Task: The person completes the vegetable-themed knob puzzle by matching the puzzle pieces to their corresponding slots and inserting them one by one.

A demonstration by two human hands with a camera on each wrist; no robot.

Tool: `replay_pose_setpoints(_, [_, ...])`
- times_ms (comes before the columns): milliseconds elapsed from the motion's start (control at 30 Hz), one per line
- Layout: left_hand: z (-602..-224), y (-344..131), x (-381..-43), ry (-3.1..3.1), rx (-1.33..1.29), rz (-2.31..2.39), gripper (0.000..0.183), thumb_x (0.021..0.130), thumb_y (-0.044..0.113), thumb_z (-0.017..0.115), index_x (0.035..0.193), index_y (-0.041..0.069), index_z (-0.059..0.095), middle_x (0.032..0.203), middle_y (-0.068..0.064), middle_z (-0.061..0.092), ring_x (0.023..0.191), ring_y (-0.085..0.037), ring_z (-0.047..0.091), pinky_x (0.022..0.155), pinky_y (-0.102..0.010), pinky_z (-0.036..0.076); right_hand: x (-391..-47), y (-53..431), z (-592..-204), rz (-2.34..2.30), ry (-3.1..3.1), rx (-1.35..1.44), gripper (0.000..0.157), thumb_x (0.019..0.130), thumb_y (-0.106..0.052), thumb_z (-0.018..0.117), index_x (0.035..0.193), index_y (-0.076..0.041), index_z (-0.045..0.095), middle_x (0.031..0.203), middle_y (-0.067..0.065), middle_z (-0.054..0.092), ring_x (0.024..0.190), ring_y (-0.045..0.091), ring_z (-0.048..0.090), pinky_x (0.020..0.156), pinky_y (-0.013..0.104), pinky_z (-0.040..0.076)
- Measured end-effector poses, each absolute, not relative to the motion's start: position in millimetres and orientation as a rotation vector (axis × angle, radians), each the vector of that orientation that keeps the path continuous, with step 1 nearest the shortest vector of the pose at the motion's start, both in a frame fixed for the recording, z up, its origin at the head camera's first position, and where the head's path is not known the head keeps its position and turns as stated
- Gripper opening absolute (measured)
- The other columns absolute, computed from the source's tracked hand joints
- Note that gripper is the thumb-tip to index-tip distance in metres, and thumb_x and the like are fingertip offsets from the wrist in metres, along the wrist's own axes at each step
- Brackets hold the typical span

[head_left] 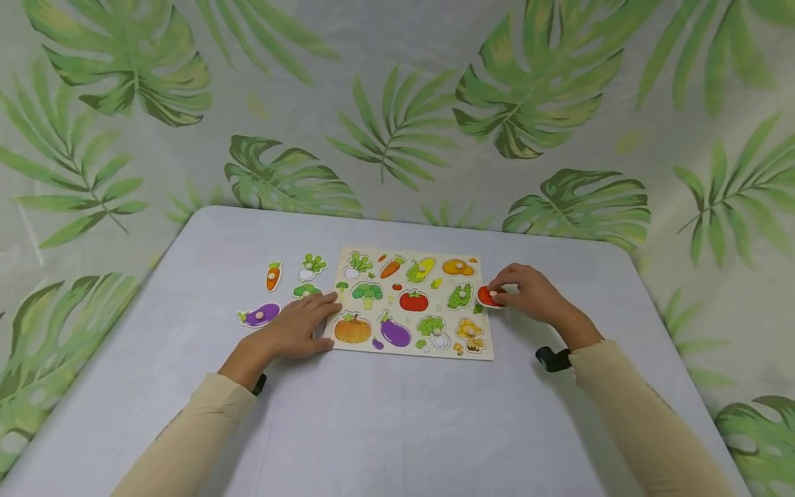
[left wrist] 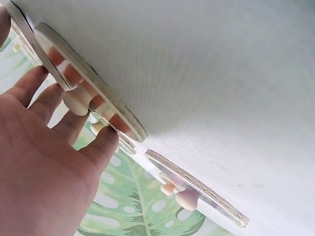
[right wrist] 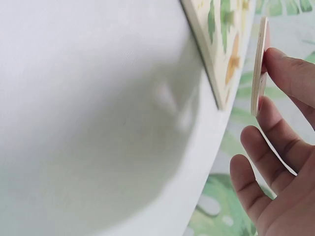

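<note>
The right hand [head_left: 531,293] pinches the red tomato piece [head_left: 484,297] at its fingertips; left of it lies the puzzle board [head_left: 437,300]. The left hand [head_left: 295,326], fingers extended, touches the board's far edge, the eggplant piece [head_left: 268,312] beside it.

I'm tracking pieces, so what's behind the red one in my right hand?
In the head view, the board's right edge and white tabletop; whatever the red piece covers is hidden.
</note>
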State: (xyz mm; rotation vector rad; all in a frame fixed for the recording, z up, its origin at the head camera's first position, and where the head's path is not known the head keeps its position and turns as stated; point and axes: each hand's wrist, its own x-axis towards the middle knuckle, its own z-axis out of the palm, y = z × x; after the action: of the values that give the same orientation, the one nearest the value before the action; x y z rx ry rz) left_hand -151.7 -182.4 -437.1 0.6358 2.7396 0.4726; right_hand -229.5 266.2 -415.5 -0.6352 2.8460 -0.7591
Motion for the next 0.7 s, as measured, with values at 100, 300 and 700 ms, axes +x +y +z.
replay_pose_setpoints(100, [-438,-183,-151,2.735,0.628,0.473,0.068,0.09,0.031,0.068,0.149,0.011,0.043,0.163,-0.011,0.031,0.151,-0.039,0.026,0.122,-0.062,0.022,-231,255,-417,-0.773,2.831,-0.654,0.015,0.09,-0.016,0.072,0.103,-0.009,0.077,0.11,0.014,0.066,0.107,0.034,0.06,0.094,0.052,0.049])
replay_pose_setpoints(300, [-438,-182,-152,2.734,0.627,0.474,0.068,0.09,0.032,0.068,0.15,0.012,0.043,0.163,-0.01,0.03,0.151,-0.039,0.025,0.122,-0.062,0.021,-233,237,-419,-0.771,2.796,-0.648,0.016,0.09,-0.016,0.072,0.104,-0.011,0.077,0.113,0.013,0.065,0.109,0.032,0.058,0.099,0.053,0.048])
replay_pose_setpoints(700, [-435,-182,-152,2.732,0.611,0.47,0.068,0.09,0.032,0.069,0.15,0.012,0.042,0.164,-0.01,0.029,0.151,-0.038,0.025,0.122,-0.062,0.021,-238,202,-420,-0.744,2.758,-0.715,0.017,0.089,-0.018,0.074,0.104,-0.012,0.077,0.111,0.009,0.066,0.113,0.03,0.055,0.101,0.05,0.046])
